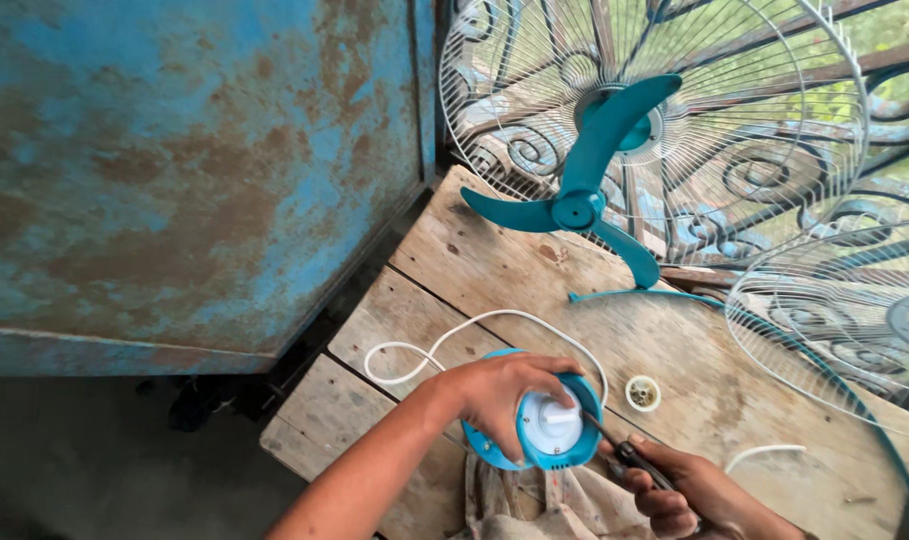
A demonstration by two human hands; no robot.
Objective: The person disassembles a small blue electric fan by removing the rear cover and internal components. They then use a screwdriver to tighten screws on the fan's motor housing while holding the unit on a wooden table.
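Left hand: your left hand (500, 392) is clamped over the top of the teal fan motor housing (547, 428), fingers curled round its rim.
Right hand: your right hand (687, 492) is closed round a screwdriver (615, 448), tip angled at the housing's white centre.
Motor housing: sits at the near edge of the wooden table (675, 350), on a stained cloth (545, 505).
Cord: white cord (445, 340) loops away from the housing across the planks.
Blade: teal fan blade (585, 190) lies at the far end, against a white wire guard (735, 130).
Second guard: other guard half (845, 330) lies at the right.
Small part: white round cap (643, 393) just beside the housing.
Left side: rusty blue metal panel (175, 170).
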